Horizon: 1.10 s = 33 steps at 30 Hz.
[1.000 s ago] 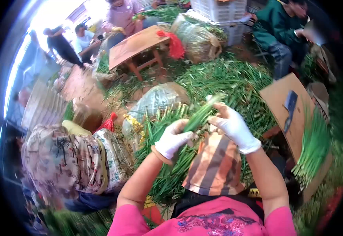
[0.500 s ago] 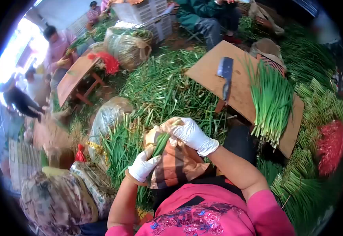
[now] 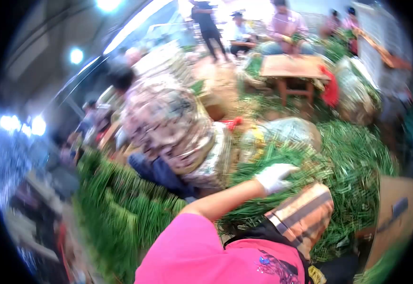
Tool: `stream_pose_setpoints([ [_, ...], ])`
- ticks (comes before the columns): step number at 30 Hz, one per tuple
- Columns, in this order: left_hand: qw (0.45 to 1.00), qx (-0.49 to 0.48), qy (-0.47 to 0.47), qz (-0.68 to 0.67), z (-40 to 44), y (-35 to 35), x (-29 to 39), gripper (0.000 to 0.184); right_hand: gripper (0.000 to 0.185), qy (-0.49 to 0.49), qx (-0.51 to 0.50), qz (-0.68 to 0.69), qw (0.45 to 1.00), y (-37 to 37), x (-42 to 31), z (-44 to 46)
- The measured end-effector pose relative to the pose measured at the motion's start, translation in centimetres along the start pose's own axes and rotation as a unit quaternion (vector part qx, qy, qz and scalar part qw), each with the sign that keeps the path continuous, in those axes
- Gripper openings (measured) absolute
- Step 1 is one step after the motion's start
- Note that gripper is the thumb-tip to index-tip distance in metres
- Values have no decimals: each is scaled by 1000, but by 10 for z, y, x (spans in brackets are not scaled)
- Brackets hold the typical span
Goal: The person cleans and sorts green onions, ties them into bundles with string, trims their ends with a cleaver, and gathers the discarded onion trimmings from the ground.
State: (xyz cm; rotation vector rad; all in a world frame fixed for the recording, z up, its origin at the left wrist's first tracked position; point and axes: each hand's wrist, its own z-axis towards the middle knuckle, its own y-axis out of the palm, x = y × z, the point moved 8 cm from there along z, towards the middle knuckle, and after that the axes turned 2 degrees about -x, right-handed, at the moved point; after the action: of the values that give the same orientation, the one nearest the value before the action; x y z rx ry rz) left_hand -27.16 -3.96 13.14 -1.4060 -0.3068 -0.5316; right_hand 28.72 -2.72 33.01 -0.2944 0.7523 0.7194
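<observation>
My left hand [image 3: 276, 178], in a white glove, reaches over a heap of long green chive-like stalks [image 3: 253, 171] beside my knee. Its fingers look stretched out, with the thumb apart, and I see nothing held in them; motion blurs the view. Whether the fingertips touch the stalks I cannot tell. Close by, an orange-and-brown striped cloth [image 3: 301, 215] covers my knee. My right hand is out of view. At the right edge stands a wooden board [image 3: 387, 201] with a dark-bladed cleaver [image 3: 399, 207] on it.
A person in a patterned jacket [image 3: 164, 123] sits close on my left. More green stalks [image 3: 135, 222] lie below. Ahead are a clear plastic bag [image 3: 291, 132], a small wooden table [image 3: 291, 67] with red ties [image 3: 329, 87], and another full bag [image 3: 355, 94]. Several people are farther back.
The view has swung left. My hands, earlier together over the striped cloth with a few green stalks, are apart; my left is out over the heap and my right has left the view.
</observation>
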Motion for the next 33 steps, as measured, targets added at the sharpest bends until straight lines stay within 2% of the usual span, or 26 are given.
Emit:
stream_pose_setpoints([
  [1,996,62,67,10,10,-11,39,55,34,-152,-180,151,960,4,19,6],
  [3,975,118,185,-36,23,-44,130,61,31,-111,-311,170,928,47,0,-3],
  [5,962,101,250,-40,22,-56,209,67,29,-76,-432,162,884,71,-31,-37],
  [7,926,185,325,-46,6,-63,264,57,28,-37,-541,137,829,86,-59,-87],
  [8,911,197,356,-71,1,-56,283,66,28,-19,-591,120,797,91,-70,-109],
  [9,894,209,386,-93,-4,-50,301,76,29,-18,-583,133,801,93,-79,-121],
  [10,897,138,402,-126,3,-31,313,107,31,-19,-574,147,806,94,-87,-133],
  [11,926,74,336,-154,12,-8,312,86,29,19,-550,172,817,92,-94,-138],
  [12,935,67,315,-147,15,-4,322,46,27,41,-536,186,822,87,-99,-137],
  [14,953,57,250,-161,11,3,313,18,23,87,-506,215,831,78,-104,-134],
  [18,965,-4,226,-130,2,25,306,21,18,182,-450,262,834,60,-108,-128],
  [20,970,-38,218,-104,0,36,298,23,21,-27,-332,114,936,29,-112,-98],
  [22,974,-72,204,-70,1,43,286,25,25,-235,-178,-44,955,-8,-107,-75],
  [24,979,-80,184,-36,3,44,268,27,25,-209,-258,-11,943,-19,-56,-37],
  [25,976,39,213,-15,4,35,260,22,26,-46,-214,149,964,-34,6,-14],
  [26,984,-31,178,3,6,32,246,21,29,45,-204,142,968,-53,21,-5],
  [27,985,-51,165,12,10,33,230,21,33,173,-120,193,958,-70,23,2],
  [28,987,-56,147,16,14,29,213,22,37,294,-29,241,924,-85,26,6],
  [29,992,-64,110,13,15,20,196,23,62,-54,-77,-47,994,-116,53,47],
  [31,994,-108,0,3,16,-4,159,25,41,66,-49,219,972,-155,61,76],
  [32,998,33,44,-16,14,-6,124,20,35,122,-29,344,931,-162,56,81],
  [33,985,19,122,124,13,-13,113,18,35,88,35,285,954,-172,31,81],
])
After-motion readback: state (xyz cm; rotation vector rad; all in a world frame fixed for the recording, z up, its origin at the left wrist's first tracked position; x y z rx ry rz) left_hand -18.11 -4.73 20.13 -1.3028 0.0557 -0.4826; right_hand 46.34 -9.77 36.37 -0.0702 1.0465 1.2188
